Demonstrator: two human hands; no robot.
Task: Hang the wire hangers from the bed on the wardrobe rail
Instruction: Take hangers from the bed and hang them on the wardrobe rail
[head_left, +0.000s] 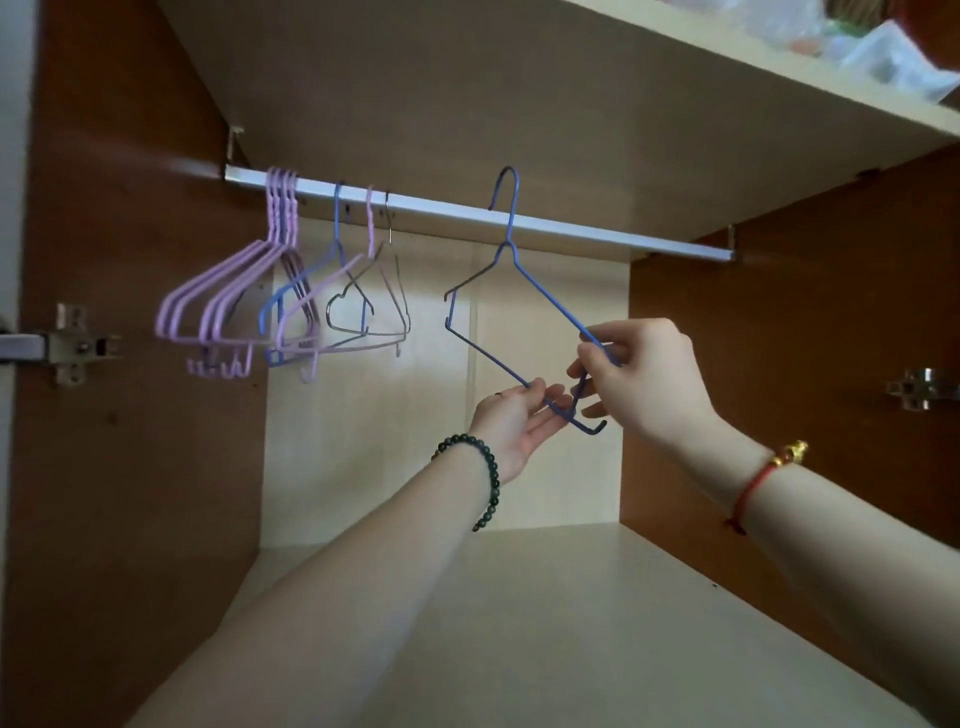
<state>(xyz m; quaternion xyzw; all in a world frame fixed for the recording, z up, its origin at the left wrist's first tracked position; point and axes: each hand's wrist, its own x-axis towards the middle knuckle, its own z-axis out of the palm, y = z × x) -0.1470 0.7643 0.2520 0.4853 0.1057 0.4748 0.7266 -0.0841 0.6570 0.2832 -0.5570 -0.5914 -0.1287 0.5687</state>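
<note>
Hanging step. Right hand fingers pinch the blue hanger at its shoulder wire, and left hand fingers pinch its bottom bar. The hook is up-left of the fingers, above the rail, apparently unseated. Next: lower the hook onto the rail, release.

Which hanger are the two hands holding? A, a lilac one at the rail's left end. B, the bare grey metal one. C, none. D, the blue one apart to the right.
D: the right hand pinches the blue wire hanger on its sloping shoulder and the left hand holds its bottom bar, apart from the grouped hangers further left.
</note>
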